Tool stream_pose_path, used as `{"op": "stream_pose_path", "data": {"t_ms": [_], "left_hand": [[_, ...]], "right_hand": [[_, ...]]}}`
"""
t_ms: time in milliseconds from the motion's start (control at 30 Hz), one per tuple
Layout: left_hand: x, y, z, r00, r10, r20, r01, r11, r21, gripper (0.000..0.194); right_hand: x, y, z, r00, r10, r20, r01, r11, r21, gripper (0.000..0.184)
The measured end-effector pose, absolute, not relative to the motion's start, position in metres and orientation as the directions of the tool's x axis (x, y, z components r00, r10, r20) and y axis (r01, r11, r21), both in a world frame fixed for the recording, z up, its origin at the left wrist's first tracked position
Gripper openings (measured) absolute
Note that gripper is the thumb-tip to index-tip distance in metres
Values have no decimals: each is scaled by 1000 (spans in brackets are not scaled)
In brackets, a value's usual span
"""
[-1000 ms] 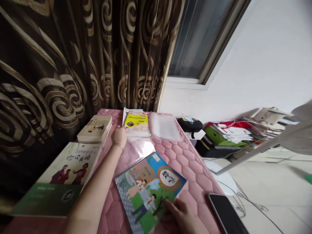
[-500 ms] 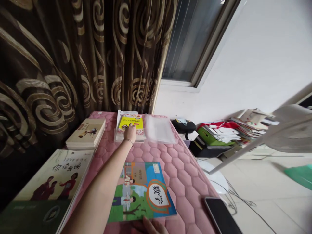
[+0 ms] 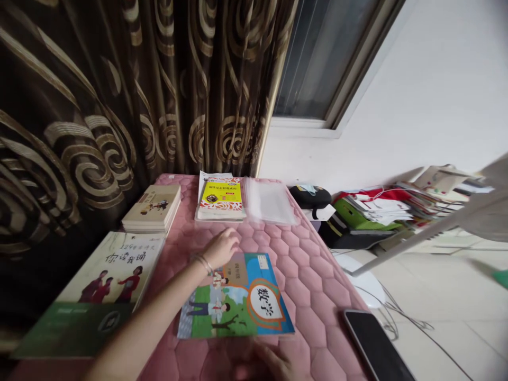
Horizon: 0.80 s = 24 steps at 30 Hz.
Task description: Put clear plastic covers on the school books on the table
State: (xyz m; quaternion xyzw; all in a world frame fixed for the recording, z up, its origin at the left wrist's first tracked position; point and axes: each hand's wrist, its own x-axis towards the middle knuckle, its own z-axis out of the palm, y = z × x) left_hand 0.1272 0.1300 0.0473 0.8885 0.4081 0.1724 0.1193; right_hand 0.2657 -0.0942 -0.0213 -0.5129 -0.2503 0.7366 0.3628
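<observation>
A maths textbook (image 3: 238,312) with a blue, green and orange illustrated cover lies on the pink quilted surface (image 3: 305,296) in front of me. My left hand (image 3: 222,248) is over its far edge, fingers loosely bent and holding nothing. By the near edge is my right hand (image 3: 265,362), dark and smeared by motion; its fingers cannot be made out. Beyond the textbook, a yellow-covered book (image 3: 222,196) rests on a small pile. Beside that pile lie clear plastic book covers (image 3: 272,201).
To the left are a large poetry book (image 3: 115,280) and a stack of beige books (image 3: 153,206) by the curtain (image 3: 166,79). A phone (image 3: 377,344) lies near the right edge. Past that edge stand a white lamp (image 3: 413,238), cables and piled papers (image 3: 381,209).
My left hand has left the yellow book and come back towards me to the textbook's far edge. My right hand no longer shows clearly on the near edge. The view has shifted slightly.
</observation>
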Motion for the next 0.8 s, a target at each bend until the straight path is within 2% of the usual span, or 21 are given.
{"op": "stream_pose_path", "data": {"t_ms": [67, 100, 133, 200, 267, 333, 400, 533, 633, 800], "left_hand": [[115, 93, 39, 640, 748, 174, 644, -646, 410, 17], [109, 75, 35, 642, 752, 149, 640, -633, 435, 18], [103, 58, 33, 646, 754, 119, 639, -620, 456, 19], [90, 31, 29, 669, 740, 69, 634, -616, 468, 28], [79, 12, 28, 696, 716, 47, 625, -637, 450, 45], [68, 0, 27, 711, 702, 52, 618, -658, 431, 58], [58, -5, 25, 715, 697, 57, 615, -665, 423, 64], [49, -6, 19, 719, 693, 49, 614, -668, 421, 65], [48, -5, 16, 723, 687, 70, 603, -677, 421, 64], [48, -8, 19, 710, 703, 30, 629, -653, 423, 65]], "right_hand": [[275, -94, -4, -123, 873, -471, -155, -486, -860, 50], [279, -91, 6, -48, 937, -346, -24, -347, -938, 47], [284, -87, 16, -4, 974, -227, 132, -225, -966, 44], [293, -75, 31, -44, 998, -48, 394, -27, -919, 35], [301, -63, 39, -163, 982, 91, 563, 168, -809, 26], [306, -53, 39, -296, 948, 120, 664, 294, -688, 28], [310, -48, 33, -385, 920, 76, 721, 351, -597, 43], [312, -48, 17, -455, 890, 32, 752, 403, -522, 66], [313, -51, 8, -447, 892, 64, 752, 414, -514, 68], [318, -54, -2, -456, 885, 92, 758, 441, -481, 60]]}}
